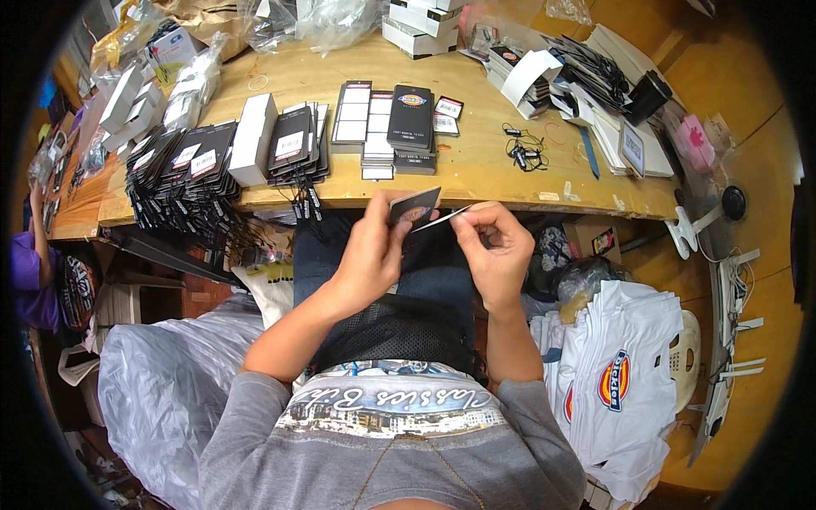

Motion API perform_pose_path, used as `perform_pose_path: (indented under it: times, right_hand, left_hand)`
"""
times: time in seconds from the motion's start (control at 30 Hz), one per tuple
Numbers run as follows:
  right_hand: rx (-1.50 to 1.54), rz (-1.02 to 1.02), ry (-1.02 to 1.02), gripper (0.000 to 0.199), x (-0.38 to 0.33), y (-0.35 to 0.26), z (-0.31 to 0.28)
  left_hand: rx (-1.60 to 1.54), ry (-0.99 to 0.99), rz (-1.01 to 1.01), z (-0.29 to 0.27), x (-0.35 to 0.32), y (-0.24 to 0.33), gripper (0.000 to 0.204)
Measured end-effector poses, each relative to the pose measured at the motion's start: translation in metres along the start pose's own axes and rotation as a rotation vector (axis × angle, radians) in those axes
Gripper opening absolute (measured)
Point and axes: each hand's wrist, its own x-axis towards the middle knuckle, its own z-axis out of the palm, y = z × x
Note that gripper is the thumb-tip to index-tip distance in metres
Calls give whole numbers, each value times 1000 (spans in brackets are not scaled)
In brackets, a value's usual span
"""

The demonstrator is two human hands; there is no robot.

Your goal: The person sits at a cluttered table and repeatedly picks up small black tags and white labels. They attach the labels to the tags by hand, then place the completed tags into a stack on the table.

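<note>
Fingers (488, 212) pinched tight on both hands, remote feed
I've got the left hand (371, 257) clamped on a black tag (414, 208) and the right hand (495, 248) pinching a thin pale card (439, 220) by its end, both just off the tabletop's (480, 170) near edge, close to a black tag pile (411, 119).

At centre frame, my left hand (374, 246) grips between thumb and fingers; just rightward, my right hand (500, 251) pinches. Both bare forearms (314, 323) rise from the lower half, elbows bent.
</note>
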Motion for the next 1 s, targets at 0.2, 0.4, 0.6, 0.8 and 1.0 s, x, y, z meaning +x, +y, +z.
perform_pose_path:
  times: [0.2,0.4,0.6,0.8,1.0]
  right_hand:
    - [-64,-85,-38,7,1,-10,7]
    - [-37,-47,-77,7,1,-13,6]
    - [8,40,-122,8,2,-14,2]
    - [18,87,-156,9,2,-14,1]
    - [-188,43,-201,10,4,-23,-1]
  left_hand:
    - [115,124,73,-2,-1,1,17]
    - [248,85,181,-5,0,9,25]
    - [301,50,188,-5,-3,10,30]
    - [362,23,344,-4,-3,5,32]
    - [447,67,356,-6,-5,3,30]
